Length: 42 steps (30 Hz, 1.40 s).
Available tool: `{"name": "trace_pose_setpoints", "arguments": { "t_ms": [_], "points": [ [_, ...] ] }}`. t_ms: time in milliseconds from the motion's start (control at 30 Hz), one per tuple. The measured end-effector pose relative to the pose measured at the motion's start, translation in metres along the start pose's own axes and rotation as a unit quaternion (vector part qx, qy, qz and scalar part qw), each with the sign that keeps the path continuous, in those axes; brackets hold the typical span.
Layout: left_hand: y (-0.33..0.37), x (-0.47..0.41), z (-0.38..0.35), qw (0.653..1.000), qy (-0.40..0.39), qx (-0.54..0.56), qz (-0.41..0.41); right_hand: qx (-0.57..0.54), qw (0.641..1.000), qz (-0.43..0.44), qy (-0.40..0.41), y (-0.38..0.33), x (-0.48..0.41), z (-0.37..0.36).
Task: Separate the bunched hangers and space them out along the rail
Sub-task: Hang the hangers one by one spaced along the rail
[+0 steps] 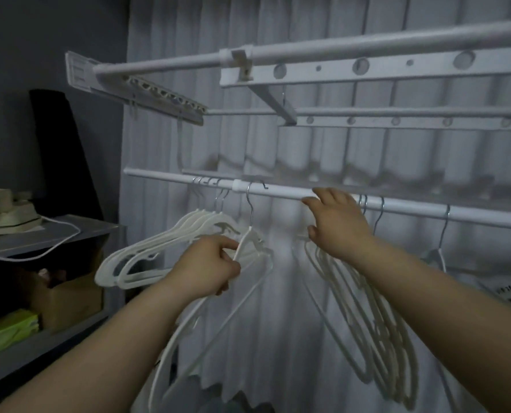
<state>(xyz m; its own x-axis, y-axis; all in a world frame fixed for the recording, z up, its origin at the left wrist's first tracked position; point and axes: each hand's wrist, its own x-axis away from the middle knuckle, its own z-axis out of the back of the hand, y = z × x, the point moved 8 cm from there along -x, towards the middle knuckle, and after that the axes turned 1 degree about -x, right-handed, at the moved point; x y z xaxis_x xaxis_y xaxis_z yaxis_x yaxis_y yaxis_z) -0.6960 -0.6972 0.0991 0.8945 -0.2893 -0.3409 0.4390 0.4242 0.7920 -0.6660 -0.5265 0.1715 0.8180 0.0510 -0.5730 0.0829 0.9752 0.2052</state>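
Left hand [209,263]: fingers curled round the shoulder of one white hanger [251,234], thumb on top, a firm hold. Thin lower bars run down past the wrist. Cannot tell whether a second hanger is caught in the same grasp.

The held hanger's hook sits on the rail [278,190], above and slightly right of the hand, just right of the rail's collar.

Right hand [337,225]: relaxed, fingers straight and spread with the tips at the rail, thumb splayed low. It holds nothing that shows.

Right bunch [367,323] hangs below and behind that hand. Its hooks are just right of the fingers, partly hidden.

Rail's long axis runs left to right across the view. Along it, from the left:
- left bunch [158,245], hooks packed tight left of the collar
- the held hanger's hook
- a bare stretch
- the right hand and the right bunch
- two lone hooks well apart, further right

Judgement: the move turns on that bare stretch, which lies to the right of the held hook, so a slide along the rail's axis would place the hanger there. The left hand is nearer the left bunch and suited to peeling hangers off it; the right hand is nearer the gap and the right bunch. Both bunches look tight, so much spacing remains.

Curtain [307,293] hangs behind the rail.
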Motion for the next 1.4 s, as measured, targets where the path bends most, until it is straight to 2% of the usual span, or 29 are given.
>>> {"name": "trace_pose_setpoints", "arguments": {
  "t_ms": [100, 233, 667, 733, 833, 900, 967, 1033, 1167, 1400],
  "points": [
    [0.011, -0.028, -0.012, 1.000, 0.015, 0.009, -0.008, 0.006, 1.000, -0.009, 0.000, 0.026, -0.018, -0.009],
    [0.019, -0.054, -0.034, 1.000, -0.003, 0.001, -0.006, 0.009, 1.000, -0.013, -0.017, 0.043, -0.030, -0.026],
    [0.018, -0.086, -0.094, 0.997, -0.080, -0.010, -0.004, 0.014, 1.000, 0.015, -0.006, 0.051, -0.037, -0.031],
    [0.016, -0.085, -0.083, 0.998, -0.059, -0.009, -0.020, -0.004, 1.000, 0.005, 0.009, 0.049, -0.039, -0.029],
    [0.009, -0.086, -0.040, 0.993, 0.073, -0.071, -0.064, -0.021, 0.999, 0.008, 0.030, 0.037, -0.041, -0.029],
    [0.002, -0.082, -0.007, 0.965, 0.184, -0.171, -0.078, -0.032, 0.997, 0.030, 0.068, 0.023, -0.045, -0.027],
    [-0.012, -0.079, 0.016, 0.941, 0.239, -0.222, -0.090, -0.040, 0.993, 0.045, 0.100, 0.010, -0.054, -0.022],
    [-0.033, -0.083, 0.030, 0.930, 0.231, -0.275, -0.082, -0.029, 0.996, 0.033, 0.074, 0.001, -0.065, -0.026],
    [-0.075, -0.093, 0.045, 0.917, 0.167, -0.361, -0.032, 0.004, 0.999, 0.001, 0.034, -0.009, -0.084, -0.041],
    [-0.106, -0.102, 0.055, 0.914, 0.138, -0.380, -0.022, 0.050, 0.998, -0.027, 0.039, -0.011, -0.090, -0.049]
  ]
}}
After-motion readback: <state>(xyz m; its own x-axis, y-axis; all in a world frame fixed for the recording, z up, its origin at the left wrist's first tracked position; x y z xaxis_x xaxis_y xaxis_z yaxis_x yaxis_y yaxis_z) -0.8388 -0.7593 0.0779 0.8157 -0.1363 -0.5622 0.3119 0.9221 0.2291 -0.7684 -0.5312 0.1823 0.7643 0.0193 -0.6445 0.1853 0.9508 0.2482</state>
